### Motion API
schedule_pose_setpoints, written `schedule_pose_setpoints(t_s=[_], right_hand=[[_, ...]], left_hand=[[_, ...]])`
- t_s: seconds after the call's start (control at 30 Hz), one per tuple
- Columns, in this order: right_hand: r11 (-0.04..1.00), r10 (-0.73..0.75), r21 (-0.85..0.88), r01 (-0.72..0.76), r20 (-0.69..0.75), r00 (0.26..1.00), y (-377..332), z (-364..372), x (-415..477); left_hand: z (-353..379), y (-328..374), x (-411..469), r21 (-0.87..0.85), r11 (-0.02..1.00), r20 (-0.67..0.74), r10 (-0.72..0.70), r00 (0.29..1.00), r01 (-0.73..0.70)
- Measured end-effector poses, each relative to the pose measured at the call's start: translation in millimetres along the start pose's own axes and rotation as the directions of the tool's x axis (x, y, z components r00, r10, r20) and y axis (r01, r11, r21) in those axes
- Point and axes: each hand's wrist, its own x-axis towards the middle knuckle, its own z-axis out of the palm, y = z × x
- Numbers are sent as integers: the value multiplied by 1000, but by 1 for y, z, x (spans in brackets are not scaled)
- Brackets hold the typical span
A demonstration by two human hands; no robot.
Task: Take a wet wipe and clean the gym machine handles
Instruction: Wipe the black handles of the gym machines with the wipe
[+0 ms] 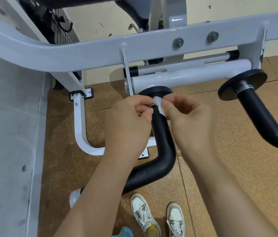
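A small white wet wipe (pixel 158 104) is pinched between the fingertips of my left hand (pixel 129 120) and my right hand (pixel 186 117). Both hands hover just above the top of the left black curved handle (pixel 164 151), close under its round black end disc (pixel 155 91). The wipe is bunched up and mostly hidden by my fingers. A second black curved handle (pixel 261 117) with its own disc (pixel 228 86) hangs to the right, untouched. Both handles hang from a white crossbar (pixel 186 76) of the machine.
The grey-white machine frame (pixel 83 53) arcs across the top. A white floor bracket (pixel 82 127) stands at the left, beside a pale panel (pixel 10 134). My two sneakers (pixel 158 216) stand on the brown rubber floor (pixel 237 168).
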Motion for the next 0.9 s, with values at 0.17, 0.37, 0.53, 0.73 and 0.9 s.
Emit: schedule_pose_setpoints(t_s=[0.17,0.37,0.53,0.73,0.9], right_hand=[[978,-156,-101,182,226,962,-9,0,3],[889,64,406,-211,346,936,-8,-16,12],[1000,-27,10,26,200,979,-6,-19,3],[945,-135,-247,216,306,942,-7,-27,-11],[942,-141,-244,228,329,934,-10,-27,-19]], left_hand=[[-4,2,-8,-37,999,36,0,999,2],[-2,8,-9,179,980,113,67,991,-87],[4,13,-3,249,962,28,109,994,-113],[-11,-3,3,79,967,25,-246,969,243],[-5,12,0,13,985,108,-172,979,172]])
